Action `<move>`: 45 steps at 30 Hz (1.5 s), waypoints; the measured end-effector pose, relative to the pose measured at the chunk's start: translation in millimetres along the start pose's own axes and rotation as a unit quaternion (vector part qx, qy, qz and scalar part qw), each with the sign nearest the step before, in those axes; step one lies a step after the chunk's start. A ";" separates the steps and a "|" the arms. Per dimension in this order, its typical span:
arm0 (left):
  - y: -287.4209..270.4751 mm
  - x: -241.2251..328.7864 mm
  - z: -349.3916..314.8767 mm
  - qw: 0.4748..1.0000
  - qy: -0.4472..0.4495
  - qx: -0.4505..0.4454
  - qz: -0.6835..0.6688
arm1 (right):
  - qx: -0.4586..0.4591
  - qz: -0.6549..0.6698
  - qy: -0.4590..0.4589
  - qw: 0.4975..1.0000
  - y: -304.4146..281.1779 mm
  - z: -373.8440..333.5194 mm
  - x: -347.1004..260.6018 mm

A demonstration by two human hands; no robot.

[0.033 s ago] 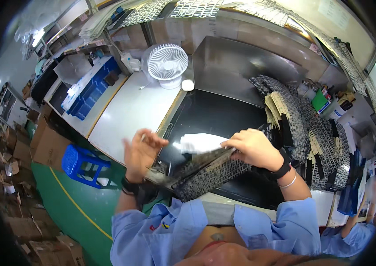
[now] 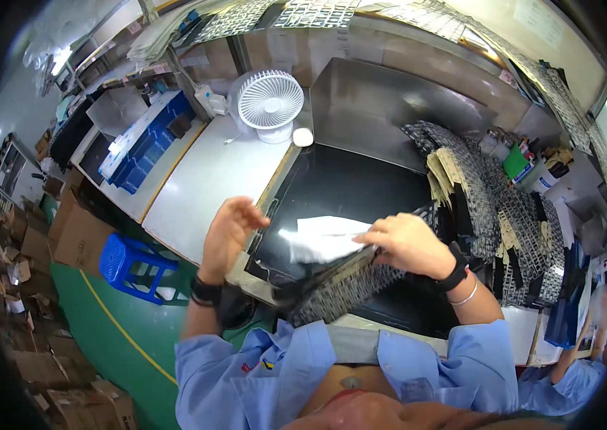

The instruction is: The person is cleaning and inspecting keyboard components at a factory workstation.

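Note:
My right hand point(image 2: 409, 246) pinches the upper edge of a black-and-white patterned strip point(image 2: 346, 290), which looks like several layers and slants down toward my body. Its lower left end is blurred. Beside my right fingertips lies a white sheet point(image 2: 321, 240), paper or cloth, on the black work surface point(image 2: 350, 179). Whether those fingers touch it too, I cannot tell. My left hand point(image 2: 230, 233) is raised left of the sheet, fingers apart and slightly curled, holding nothing.
Stacks of similar patterned strips point(image 2: 472, 197) fill the right side of the bench. A white fan point(image 2: 271, 104) stands at the back, with blue bins point(image 2: 149, 147) to its left. A blue stool point(image 2: 135, 265) is on the green floor. Another person's sleeve point(image 2: 565, 387) shows at far right.
My left hand has shifted slightly up and away from the strip. The strip's left end has swung lower, and more of the white sheet shows.

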State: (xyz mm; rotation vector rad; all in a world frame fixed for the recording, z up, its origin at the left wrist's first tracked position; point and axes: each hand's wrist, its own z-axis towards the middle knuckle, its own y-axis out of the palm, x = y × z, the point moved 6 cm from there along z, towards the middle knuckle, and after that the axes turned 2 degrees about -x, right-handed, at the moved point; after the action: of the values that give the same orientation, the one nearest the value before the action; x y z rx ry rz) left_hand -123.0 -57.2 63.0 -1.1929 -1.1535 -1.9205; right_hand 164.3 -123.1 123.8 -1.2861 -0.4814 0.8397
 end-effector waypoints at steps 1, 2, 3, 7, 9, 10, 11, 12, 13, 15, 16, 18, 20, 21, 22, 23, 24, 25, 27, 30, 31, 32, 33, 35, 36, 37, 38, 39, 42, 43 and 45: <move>3.3 6.2 15.2 1.000 0.000 -0.001 -0.001 | -0.014 -0.013 -0.015 1.000 6.0 -2.9 -5.1; 21.8 8.8 31.3 0.968 -0.006 -0.082 0.238 | -0.021 0.004 -0.028 0.999 13.2 -6.4 -7.0; 38.5 4.0 39.9 0.873 -0.010 -0.154 0.462 | -0.018 0.030 -0.030 0.999 14.1 -8.1 -11.8; 97.1 -48.8 37.6 0.793 0.025 -0.376 0.478 | -0.076 0.073 -0.004 0.994 -5.8 -11.7 -20.9; 104.4 -88.1 26.3 0.750 -0.056 -0.436 0.494 | -0.080 0.096 0.021 0.992 -10.9 -11.9 -24.0; 108.1 -78.3 19.4 0.772 0.077 -0.404 0.485 | -0.076 0.077 0.027 0.994 -10.1 -14.4 -24.5; 96.7 -72.8 28.6 0.755 0.093 -0.391 0.517 | -0.071 0.056 0.036 0.995 -11.1 -17.1 -23.4; 79.9 -58.4 40.2 0.741 0.175 -0.334 0.556 | -0.046 0.022 0.039 0.998 -16.1 -15.9 -25.0; 59.6 -41.1 56.7 0.739 0.168 -0.269 0.594 | -0.047 0.022 0.044 0.998 -13.7 -18.5 -21.3; -4.6 -10.4 78.7 0.726 0.189 -0.087 0.655 | -0.078 0.053 0.013 0.995 -1.5 -20.3 -16.1; -36.9 3.3 86.0 0.776 0.105 0.011 0.622 | -0.056 0.063 0.006 0.996 -3.0 -17.0 -15.2; -14.5 51.5 61.9 0.659 0.231 0.064 0.713 | -0.029 0.040 0.008 0.999 -21.4 -2.9 -4.5; -51.5 48.5 31.9 0.911 0.072 0.031 0.405 | 0.026 0.009 0.022 0.999 -44.6 15.4 2.5; -65.5 35.9 10.8 0.984 0.016 0.024 0.177 | 0.056 0.027 0.011 0.998 -53.5 22.3 3.7; -44.6 36.9 -4.1 0.985 0.072 -0.040 0.150 | 0.059 0.030 0.015 0.998 -51.0 29.2 8.7; -14.3 42.3 -22.0 0.979 0.128 -0.103 0.125 | 0.065 0.035 0.015 0.997 -51.3 34.0 10.0; -20.3 21.4 -37.9 0.980 0.046 0.015 0.191 | 0.054 0.003 0.018 0.998 -40.9 38.8 11.9; 1.1 12.7 -47.0 0.988 0.088 -0.014 0.125 | 0.041 -0.029 0.021 0.999 -24.5 42.8 16.3; 16.9 -0.7 -55.2 0.980 0.110 -0.001 0.168 | 0.011 -0.032 0.020 0.999 2.4 43.8 27.5; -10.9 -30.9 -66.3 0.906 0.048 0.238 0.348 | 0.029 -0.013 0.049 0.998 11.2 51.4 36.0; -11.4 -35.2 -71.4 0.904 0.046 0.246 0.346 | 0.033 0.030 0.055 0.998 4.0 49.5 36.5; -5.7 -30.7 -73.5 0.931 0.077 0.279 0.223 | 0.017 0.025 0.095 0.995 -0.4 47.9 39.7; -2.2 -24.4 -75.4 0.942 0.109 0.303 0.097 | 0.003 0.018 0.138 0.990 -4.5 41.4 45.7; 4.1 -31.0 -82.7 0.940 0.065 0.297 0.155 | 0.009 -0.121 0.151 0.981 10.3 24.6 38.0; 19.2 -40.0 -79.5 0.920 0.098 0.266 0.271 | 0.035 -0.084 0.145 0.985 22.1 26.4 24.7; 35.8 -45.2 -77.0 0.886 0.128 0.232 0.382 | 0.062 -0.046 0.139 0.987 29.8 30.0 15.5; 30.3 -56.6 -77.4 0.932 0.069 0.274 0.228 | 0.077 -0.059 0.146 0.984 26.7 30.8 13.7; 18.6 -56.5 -81.0 0.924 0.042 0.311 0.219 | 0.112 -0.034 0.140 0.983 19.5 29.6 13.6; 11.3 -56.8 -79.9 0.932 0.043 0.319 0.166 | 0.080 0.007 0.158 0.984 26.2 34.2 14.8; 7.2 -62.1 -82.0 0.934 0.030 0.313 0.169 | 0.059 0.031 0.153 0.986 29.5 33.9 18.0; -6.7 -46.0 -79.8 0.915 0.072 0.316 0.241 | 0.041 0.054 0.150 0.986 25.5 37.1 29.8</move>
State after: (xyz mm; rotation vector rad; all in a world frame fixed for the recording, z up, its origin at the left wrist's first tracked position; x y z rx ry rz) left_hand -140.3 -123.6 1.3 -0.8484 -1.1414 -1.1143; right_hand 148.8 -75.2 104.4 -1.3439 -0.1379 0.7304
